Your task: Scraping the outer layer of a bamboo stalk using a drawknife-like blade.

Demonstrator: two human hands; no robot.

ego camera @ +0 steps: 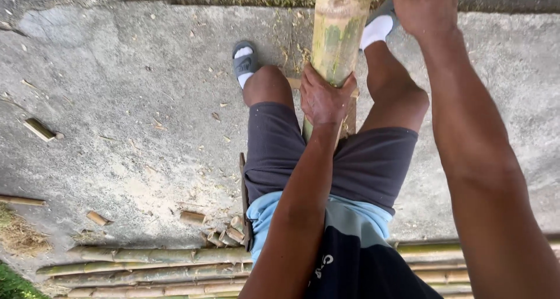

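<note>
Two bare hands work on one thick bamboo pole, seen from above by a camera on the person's head. The left hand is closed around the pole, fingers wrapped over its yellow-green skin just below a ringed joint. The pole runs away from that hand toward the top of the frame and passes down between the person's knees. The right hand is raised, further from the body than the left and just to the right of the pole; its fingers are cut off by the frame edge, so whether it is open or holds anything cannot be told.

The person wears grey shorts, white socks and grey slides, one foot either side of the pole, on a concrete floor.

As for progress: the pole in the grip looks whole and uncut along the stretch that shows, with no split visible. Signs of finished cutting lie around it. Short offcuts sit in a small heap near the left elbow, a single stub lies well to the left of the left hand, and chips and fibres are scattered over the concrete. A row of long, thinner poles lies side by side behind the person, near the bottom of the frame. So some bamboo seems already handled, while this piece appears to be early in its working.
</note>
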